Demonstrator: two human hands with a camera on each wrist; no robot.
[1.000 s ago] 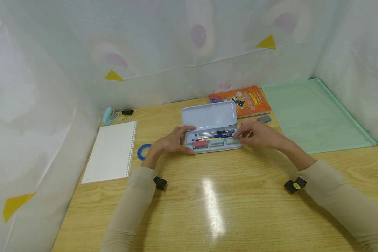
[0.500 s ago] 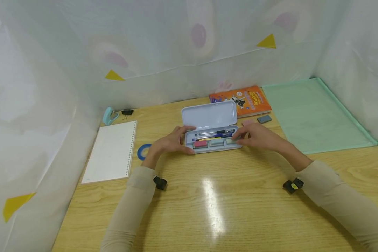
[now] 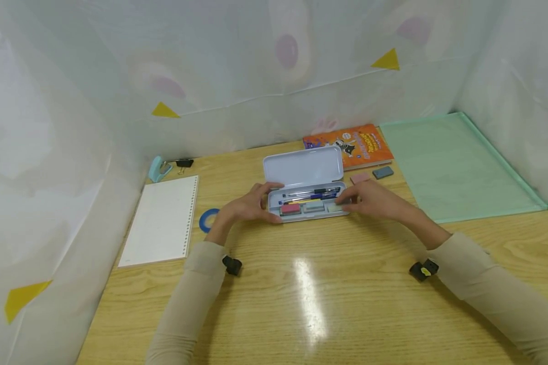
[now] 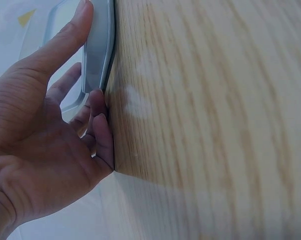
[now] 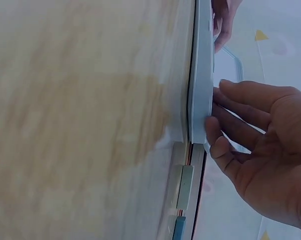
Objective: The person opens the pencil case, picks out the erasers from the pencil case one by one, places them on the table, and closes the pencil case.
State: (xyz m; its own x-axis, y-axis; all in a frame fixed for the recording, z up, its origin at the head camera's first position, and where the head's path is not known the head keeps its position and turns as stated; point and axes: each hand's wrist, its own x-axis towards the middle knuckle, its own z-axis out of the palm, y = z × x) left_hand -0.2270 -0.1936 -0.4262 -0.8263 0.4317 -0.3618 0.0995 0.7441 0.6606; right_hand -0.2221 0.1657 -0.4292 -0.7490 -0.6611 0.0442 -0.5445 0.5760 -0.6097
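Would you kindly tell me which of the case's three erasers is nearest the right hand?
The rightmost eraser, partly hidden by the right hand; the middle eraser and pink left eraser sit farther away.

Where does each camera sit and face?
Head: worn on the head, facing forward and down over the table; left hand, right hand and sleeves show.
Left wrist: worn there, facing the left end of the pencil case; only the left hand shows.
Right wrist: worn there, facing the pencil case's right end; right hand shows, left hand partly.
Both wrist views share the pencil case and left hand.
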